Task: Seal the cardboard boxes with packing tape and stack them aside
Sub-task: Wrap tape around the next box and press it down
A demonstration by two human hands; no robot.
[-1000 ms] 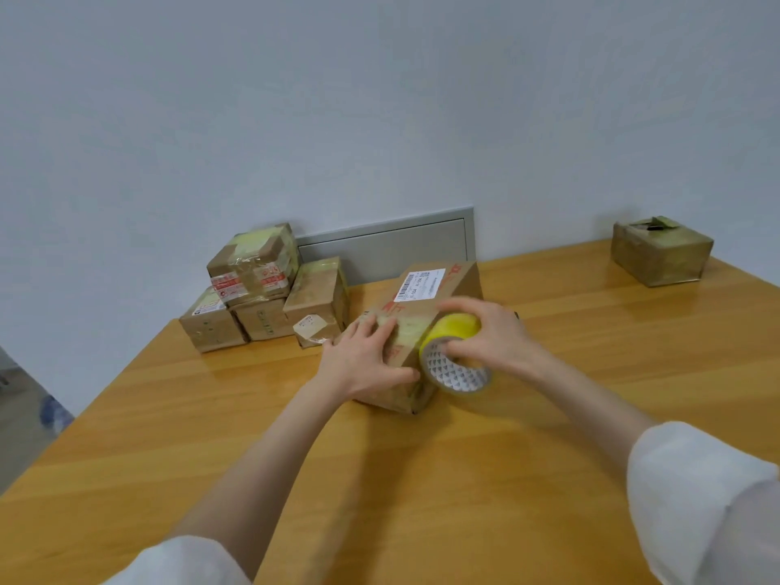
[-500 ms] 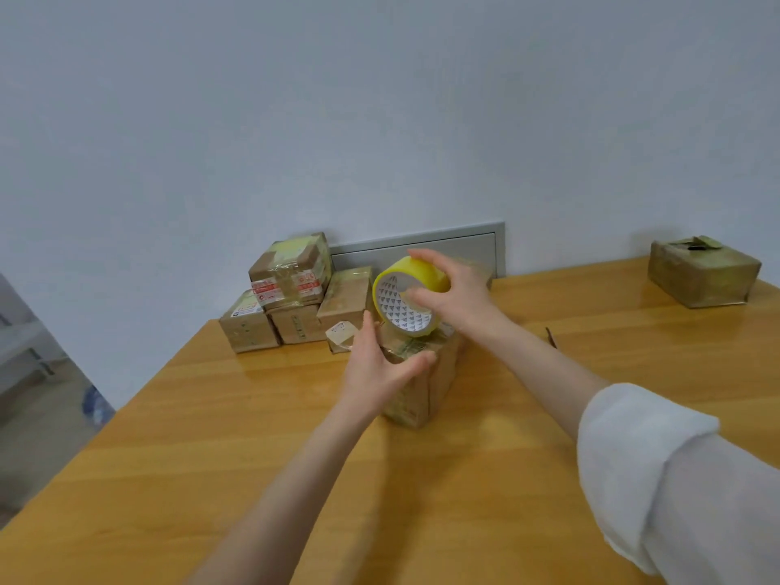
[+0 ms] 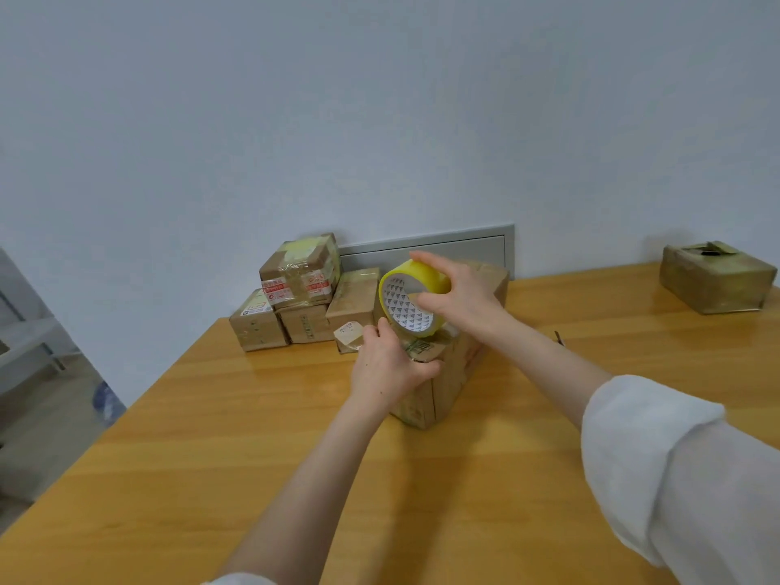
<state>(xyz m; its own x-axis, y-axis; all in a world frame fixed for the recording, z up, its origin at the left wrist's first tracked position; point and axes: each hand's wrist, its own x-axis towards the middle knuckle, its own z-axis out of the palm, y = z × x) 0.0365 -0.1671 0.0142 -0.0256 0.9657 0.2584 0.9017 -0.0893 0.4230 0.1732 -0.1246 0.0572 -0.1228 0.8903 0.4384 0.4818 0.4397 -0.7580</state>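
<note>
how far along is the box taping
Done: four taped boxes sit stacked by the wall. In hand: the right hand holds the tape roll over the middle box, which the left hand steadies. Left: finishing and stacking that box, and maybe the far box, whose top flap looks raised.

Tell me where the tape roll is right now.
In the head view the yellow tape roll sits near centre, gripped by the right hand just above the box that the left hand steadies, right of the stacked boxes.
</note>
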